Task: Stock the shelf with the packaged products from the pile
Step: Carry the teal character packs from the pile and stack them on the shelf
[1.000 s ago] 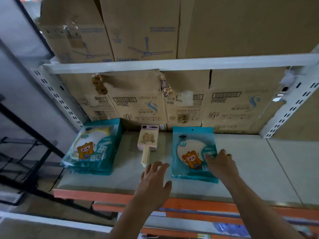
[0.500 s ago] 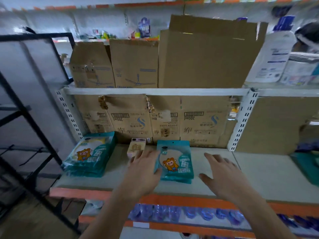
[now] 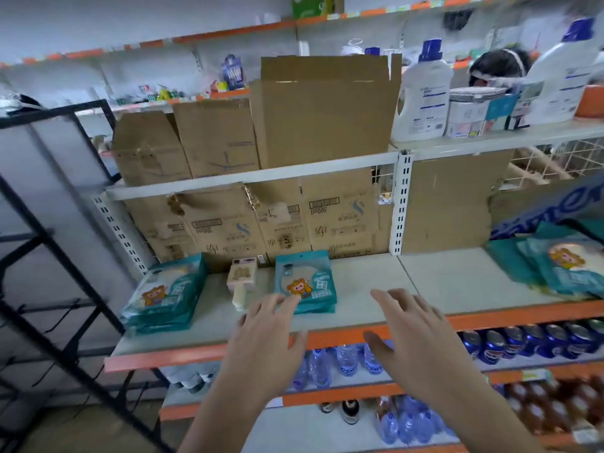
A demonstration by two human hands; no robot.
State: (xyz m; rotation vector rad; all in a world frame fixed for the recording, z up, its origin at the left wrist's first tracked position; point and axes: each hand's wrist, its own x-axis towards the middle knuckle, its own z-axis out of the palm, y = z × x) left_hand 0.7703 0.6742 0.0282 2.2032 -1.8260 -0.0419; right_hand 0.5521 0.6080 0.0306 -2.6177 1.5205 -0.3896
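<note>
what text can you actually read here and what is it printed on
"300ml", upside down: right cardboard box behind the middle teal package.
"300ml", upside down: left cardboard box beside it.
Too blurred or small to read: blue banner, white detergent bottle label, the package's print, water bottles.

Of the person, only two arms are visible. The left hand [image 3: 264, 348] and the right hand [image 3: 421, 341] are both bare, each with long, slender fingers [image 3: 385, 297] and a rather broad back. The left forearm [image 3: 222, 416] and the right forearm [image 3: 490, 420] are bare skin too, from the wrist down to the lower edge of the picture, where they are cut off. The forearms look smooth and become wider toward that edge. The outlines are a little soft, so the nails cannot be seen well.
</note>
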